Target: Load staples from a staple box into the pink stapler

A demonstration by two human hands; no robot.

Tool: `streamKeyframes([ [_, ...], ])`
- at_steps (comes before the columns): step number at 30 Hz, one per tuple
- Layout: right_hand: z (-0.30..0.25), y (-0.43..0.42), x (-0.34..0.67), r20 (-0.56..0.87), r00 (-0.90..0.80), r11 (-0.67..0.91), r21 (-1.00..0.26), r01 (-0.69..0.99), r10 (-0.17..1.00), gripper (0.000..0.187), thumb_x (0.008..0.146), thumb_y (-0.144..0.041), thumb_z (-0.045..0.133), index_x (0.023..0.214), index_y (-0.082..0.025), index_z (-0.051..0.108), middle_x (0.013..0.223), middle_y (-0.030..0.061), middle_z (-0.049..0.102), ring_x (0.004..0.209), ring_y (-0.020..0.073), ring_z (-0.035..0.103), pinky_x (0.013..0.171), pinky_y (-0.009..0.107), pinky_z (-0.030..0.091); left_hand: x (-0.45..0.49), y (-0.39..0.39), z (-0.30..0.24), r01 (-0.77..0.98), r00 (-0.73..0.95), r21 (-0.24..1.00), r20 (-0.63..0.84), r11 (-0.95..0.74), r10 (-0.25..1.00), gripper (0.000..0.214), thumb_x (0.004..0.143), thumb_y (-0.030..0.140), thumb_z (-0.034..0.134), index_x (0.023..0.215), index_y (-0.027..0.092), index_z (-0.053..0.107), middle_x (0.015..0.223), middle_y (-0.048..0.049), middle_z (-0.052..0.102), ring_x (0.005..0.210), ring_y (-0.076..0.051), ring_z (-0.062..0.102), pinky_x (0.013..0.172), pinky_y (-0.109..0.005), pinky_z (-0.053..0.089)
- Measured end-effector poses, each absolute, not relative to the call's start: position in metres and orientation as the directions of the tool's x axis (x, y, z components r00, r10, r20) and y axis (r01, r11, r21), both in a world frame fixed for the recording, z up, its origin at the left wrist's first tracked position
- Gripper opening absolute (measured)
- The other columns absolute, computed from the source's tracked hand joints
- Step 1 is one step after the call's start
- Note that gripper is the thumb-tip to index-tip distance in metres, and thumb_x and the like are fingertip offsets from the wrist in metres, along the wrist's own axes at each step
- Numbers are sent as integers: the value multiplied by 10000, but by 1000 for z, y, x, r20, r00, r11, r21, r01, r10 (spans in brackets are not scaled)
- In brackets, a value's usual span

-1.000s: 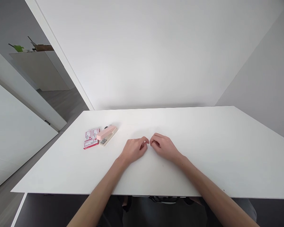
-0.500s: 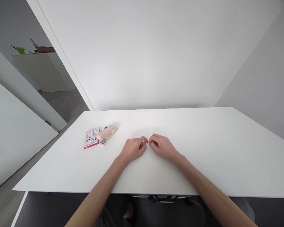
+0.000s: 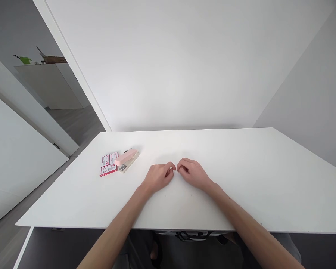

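My left hand (image 3: 159, 176) rests on the white table (image 3: 240, 160), its fingers curled in and thumb near the index finger. Opposite it, my right hand (image 3: 193, 173) lies curled the same way, with a narrow gap between the two. Nothing shows in either hand. Left of my left hand sits a stapler (image 3: 126, 160) with a pink top arm raised at an angle over a cream base. Several small white and red boxes (image 3: 108, 169) lie beside the stapler, at its left, partly covered by the stapler's arm.
A white wall (image 3: 179, 74) rises behind the table's far edge. At the left, past a door frame (image 3: 72, 59), a low cabinet (image 3: 49, 84) carries a green item and a brown one. Below the front edge are my legs and a dark-strapped object (image 3: 193, 236).
My right hand has shifted very slightly to the right, widening the gap between the hands a little. The stapler and boxes stay in place.
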State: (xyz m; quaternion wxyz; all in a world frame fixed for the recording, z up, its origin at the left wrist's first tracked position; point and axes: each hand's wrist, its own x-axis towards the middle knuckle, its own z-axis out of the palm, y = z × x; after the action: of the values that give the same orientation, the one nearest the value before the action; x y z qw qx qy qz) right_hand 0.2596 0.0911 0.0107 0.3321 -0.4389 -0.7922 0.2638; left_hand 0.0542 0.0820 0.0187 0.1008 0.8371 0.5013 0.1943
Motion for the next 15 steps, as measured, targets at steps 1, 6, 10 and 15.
streamKeyframes([
  [1,10,92,260,294,-387,471,-711,523,874,261,914,-120,438,787,-246,628,850,-9,659,619,135,477,583,271,358,54,82,19,797,416,374,229,-474,880,249,926,210,460,1018,264,684,636,62,588,523,-123,471,553,-250,316],
  [6,8,93,260,304,-371,467,-717,518,878,250,902,-123,445,779,-245,625,839,-11,656,627,138,484,585,273,361,37,74,25,755,422,415,286,-508,860,253,932,223,468,1022,250,703,604,64,548,522,-109,445,564,-235,355],
  [10,8,92,260,295,-380,466,-718,517,877,239,894,-125,445,756,-240,603,832,-8,652,619,138,490,574,274,355,-9,53,31,774,386,346,406,-530,828,252,927,228,466,984,221,711,620,37,598,543,-103,488,584,-231,381],
  [15,9,91,260,296,-385,468,-721,511,874,229,887,-126,448,757,-241,597,830,-11,651,604,134,482,564,275,346,-76,19,39,844,-27,483,472,-232,881,208,884,309,490,894,210,673,701,15,639,563,-109,477,578,-225,430],
])
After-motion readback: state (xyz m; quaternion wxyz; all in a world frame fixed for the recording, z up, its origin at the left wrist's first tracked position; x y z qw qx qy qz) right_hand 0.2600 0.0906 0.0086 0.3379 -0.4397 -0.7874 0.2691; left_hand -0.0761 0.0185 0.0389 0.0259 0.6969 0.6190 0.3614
